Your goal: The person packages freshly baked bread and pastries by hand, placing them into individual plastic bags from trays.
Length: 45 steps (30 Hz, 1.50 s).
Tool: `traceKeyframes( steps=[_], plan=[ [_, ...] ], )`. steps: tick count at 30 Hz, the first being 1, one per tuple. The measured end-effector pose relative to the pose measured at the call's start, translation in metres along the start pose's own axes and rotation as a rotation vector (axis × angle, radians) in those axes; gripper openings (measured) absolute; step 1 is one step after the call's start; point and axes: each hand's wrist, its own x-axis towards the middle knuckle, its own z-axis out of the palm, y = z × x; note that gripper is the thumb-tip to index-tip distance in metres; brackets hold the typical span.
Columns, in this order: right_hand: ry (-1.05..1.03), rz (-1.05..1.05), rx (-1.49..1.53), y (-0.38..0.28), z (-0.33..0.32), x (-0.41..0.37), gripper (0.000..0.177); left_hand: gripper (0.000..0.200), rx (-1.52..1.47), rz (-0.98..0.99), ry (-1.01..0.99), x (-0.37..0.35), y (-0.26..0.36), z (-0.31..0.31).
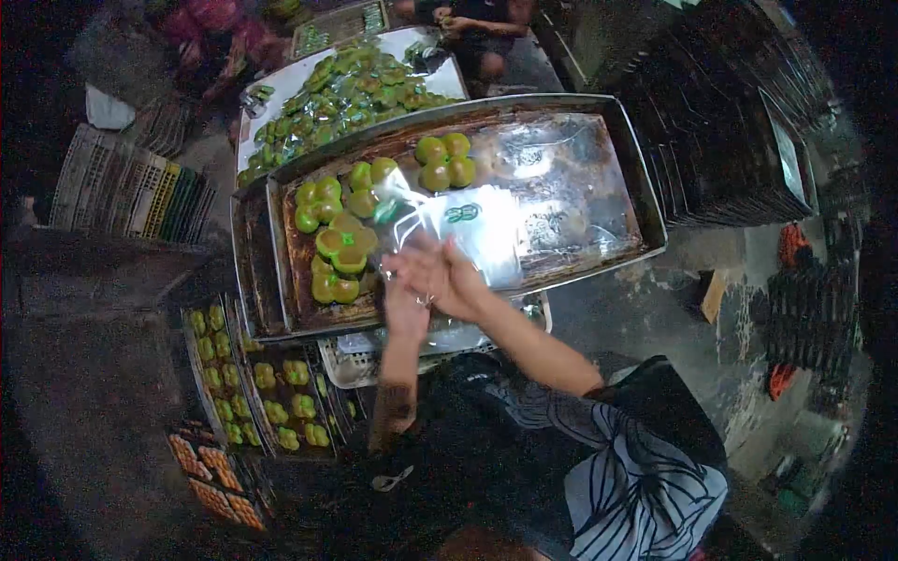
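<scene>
Both my hands meet over the near edge of a large metal baking tray (645, 201). My left hand (404, 304) and my right hand (447, 276) together pinch a clear plastic bag (486, 229) printed with a green logo. Green flower-shaped pastries (344, 245) sit in the tray's left part, just beyond my left hand. Another cluster of green pastries (444, 161) lies further back in the tray. The tray's right part is bare, covered by shiny crumpled film.
A second tray (281, 79) behind holds several bagged green pastries. Racks with more green pastries (267, 397) and orange ones (215, 481) stand low on the left. Stacked dark trays (720, 122) rise on the right. Another person (482, 28) sits at the back.
</scene>
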Motion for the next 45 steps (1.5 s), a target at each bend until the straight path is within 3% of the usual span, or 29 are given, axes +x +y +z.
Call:
traceKeyframes(
  steps=[1,2,3,4,5,6,7,9,10,12,14,16,19,22,24,26,28,29,32,33,34,35,36,37,39,40,42,43,45],
  plan=[
    [0.044,0.157,-0.175,0.012,-0.008,0.004,0.048,0.045,-0.089,-0.148,-0.249,0.011,0.027,-0.029],
    [0.079,0.314,-0.353,0.021,-0.021,0.014,0.044,0.043,-0.093,-0.054,-0.229,0.011,0.042,-0.032],
    [-0.077,0.028,-1.126,0.014,-0.043,0.036,0.046,0.041,-0.096,0.04,-0.207,0.011,0.056,-0.035],
    [0.134,-0.075,-1.413,-0.004,-0.041,0.06,0.062,0.039,-0.015,0.359,0.091,0.004,0.063,-0.017],
    [0.384,-0.122,-1.671,-0.021,-0.04,0.084,0.08,0.038,-0.042,0.408,0.216,0.003,0.077,-0.031],
    [0.974,-0.496,-2.343,-0.026,-0.038,0.109,0.089,0.038,-0.098,0.516,0.334,-0.004,0.09,-0.023],
    [0.972,-0.657,-2.415,-0.049,-0.05,0.131,0.083,0.04,-0.128,0.558,0.311,-0.008,0.099,-0.027],
    [1.048,-0.405,-2.442,-0.08,-0.077,0.168,0.074,0.042,-0.149,0.607,0.297,-0.023,0.12,-0.034],
    [1.111,-0.504,-2.367,-0.075,-0.062,0.165,0.061,0.05,-0.161,0.682,0.355,-0.029,0.132,-0.034],
    [0.715,-0.435,-2.391,-0.057,-0.028,0.142,0.055,0.06,-0.189,0.761,0.416,-0.028,0.144,-0.042],
    [0.136,-0.838,-2.067,0.014,0.008,0.086,0.043,0.066,-0.373,0.807,0.424,-0.015,0.15,-0.059],
    [-0.545,-1.003,-2.169,0.039,0.052,0.042,0.037,0.068,-0.105,0.699,0.094,-0.01,0.128,-0.043],
    [-0.364,-1.108,-2.079,0.04,0.061,0.021,0.042,0.059,-0.278,0.47,-0.183,-0.02,0.1,-0.008],
    [-0.177,-1.05,-2.085,0.041,0.063,0.005,0.041,0.051,-0.189,0.384,-0.145,-0.026,0.073,0.03],
    [-0.12,-0.95,-2.096,0.038,0.064,0.007,0.037,0.051,-0.045,0.439,0.192,-0.032,0.052,0.053],
    [-0.125,-0.835,-1.78,0.041,0.057,0.003,0.032,0.039,-0.088,0.188,-0.034,-0.04,0.073,0.059],
    [0.291,-1.071,-1.893,0.031,0.054,-0.011,0.029,0.037,-0.284,0.079,0.146,-0.02,0.058,0.032],
    [0.304,-0.798,-1.902,0.015,0.041,-0.007,0.031,0.033,-0.257,-0.121,-0.04,-0.027,0.039,0.019],
    [0.332,-0.211,-1.913,-0.061,0.04,0.019,0.036,0.047,0.603,0.033,-0.14,-0.028,-0.004,0.014],
    [0.402,-0.479,-1.998,-0.077,0.044,0.042,0.036,0.057,1.12,0.4,-0.436,-0.014,-0.022,0.0],
    [0.471,-0.741,-2.067,-0.084,0.046,0.061,0.037,0.061,1.734,0.439,-0.432,-0.016,-0.026,0.01],
    [0.463,-0.732,-2.071,-0.082,0.043,0.075,0.037,0.053,1.92,0.691,-0.595,-0.005,-0.047,-0.014],
    [0.342,-1.082,-2.032,-0.077,0.047,0.086,0.036,0.046,2.09,0.963,-0.763,-0.001,-0.054,-0.015],
    [0.209,-1.432,-1.945,-0.074,0.05,0.092,0.036,0.046,2.094,0.969,-0.755,0.003,-0.055,-0.018],
    [-0.033,-0.887,-1.924,-0.056,0.036,0.033,0.035,0.026,2.537,0.034,-0.688,0.01,-0.039,-0.012],
    [0.04,-0.246,-1.836,-0.049,0.018,0.0,0.032,0.026,2.536,0.036,-0.682,0.004,-0.022,-0.009],
    [0.02,0.267,-1.569,-0.024,-0.032,-0.065,0.036,0.013,2.079,0.347,-0.562,-0.016,0.015,-0.003],
    [0.098,0.339,-1.863,-0.015,-0.018,-0.094,0.034,0.013,1.969,0.283,-0.508,-0.026,0.027,0.012],
    [0.346,-0.168,-1.829,0.006,-0.038,-0.105,0.024,0.014,1.792,0.213,-0.559,-0.031,0.023,0.025]
  ],
)
